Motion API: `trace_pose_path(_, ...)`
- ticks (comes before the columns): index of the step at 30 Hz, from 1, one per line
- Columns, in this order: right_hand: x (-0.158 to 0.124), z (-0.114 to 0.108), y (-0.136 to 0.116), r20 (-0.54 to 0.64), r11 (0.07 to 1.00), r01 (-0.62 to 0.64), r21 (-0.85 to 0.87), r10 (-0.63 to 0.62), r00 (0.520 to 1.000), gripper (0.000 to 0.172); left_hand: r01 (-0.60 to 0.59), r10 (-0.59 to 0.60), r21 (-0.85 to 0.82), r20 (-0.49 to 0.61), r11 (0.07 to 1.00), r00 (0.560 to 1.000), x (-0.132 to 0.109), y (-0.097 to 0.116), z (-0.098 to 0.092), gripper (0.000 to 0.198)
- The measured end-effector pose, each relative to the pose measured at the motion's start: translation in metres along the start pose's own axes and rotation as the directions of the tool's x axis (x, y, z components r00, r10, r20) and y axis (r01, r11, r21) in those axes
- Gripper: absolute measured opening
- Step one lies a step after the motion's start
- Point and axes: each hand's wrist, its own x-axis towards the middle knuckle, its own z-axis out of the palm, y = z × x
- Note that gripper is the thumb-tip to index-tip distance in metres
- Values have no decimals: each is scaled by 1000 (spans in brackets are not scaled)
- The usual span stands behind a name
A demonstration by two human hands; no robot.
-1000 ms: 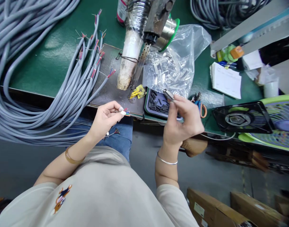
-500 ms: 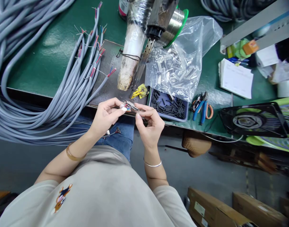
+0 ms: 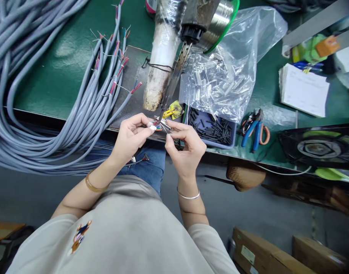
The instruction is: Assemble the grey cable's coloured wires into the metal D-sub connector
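Note:
My left hand (image 3: 131, 135) is closed, thumb and forefinger pinching a small metal multi-pin connector (image 3: 164, 123) and the coloured wires (image 3: 158, 128) beside it. At the connector's right end, my right hand (image 3: 187, 146) has its fingers bent and pinched together, gripping that end. A thin strand shows near the right thumb; what it is I cannot make out. Just above the connector, a soldering iron (image 3: 174, 78) points down from its mount, its tip appearing to meet the connector. Behind lies a yellow piece (image 3: 174, 109) on the dark board (image 3: 128, 99).
Grey cables (image 3: 77, 125) with stripped ends fill the left. Beside a white wrapped post (image 3: 160, 61) are a solder spool (image 3: 220, 23), a clear bag of connectors (image 3: 222, 72) and a bin (image 3: 234, 135) of black sleeves. Pliers (image 3: 257, 131), papers (image 3: 304, 89) and a fan (image 3: 319, 146) lie right.
The connector has moved up to the soldering iron's tip, and its angle has tilted. Both hands stay close around it. The whole view has shifted slightly.

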Motion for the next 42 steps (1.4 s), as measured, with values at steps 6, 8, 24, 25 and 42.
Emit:
trace_pose_path(6, 6, -2, -3, 3, 998, 36, -53, -36, 999, 14, -2, 2, 6, 3, 1000, 1000, 0, 3, 1, 17)
trace_pose_path(8, 8, -2, -4, 3, 996, 56, -66, -56, 998, 15, -4, 4, 6, 4, 1000, 1000, 0, 4, 1, 17)
trace_pose_path(24, 2, 0, -5, -7, 999, 32, -43, -32, 999, 15, 59, -59, 6, 6, 998, 998, -2, 6, 1, 17)
trace_pose_path(25, 2, 0, -4, -11, 999, 11, -31, -12, 1000, 15, 48, -48, 8, 0, 999, 999, -2, 6, 1, 17)
trace_pose_path(42, 7, 3, -3, -1, 986, 113, -119, -113, 994, 18, -89, 90, 48, -15, 995, 996, -1, 7, 3, 12)
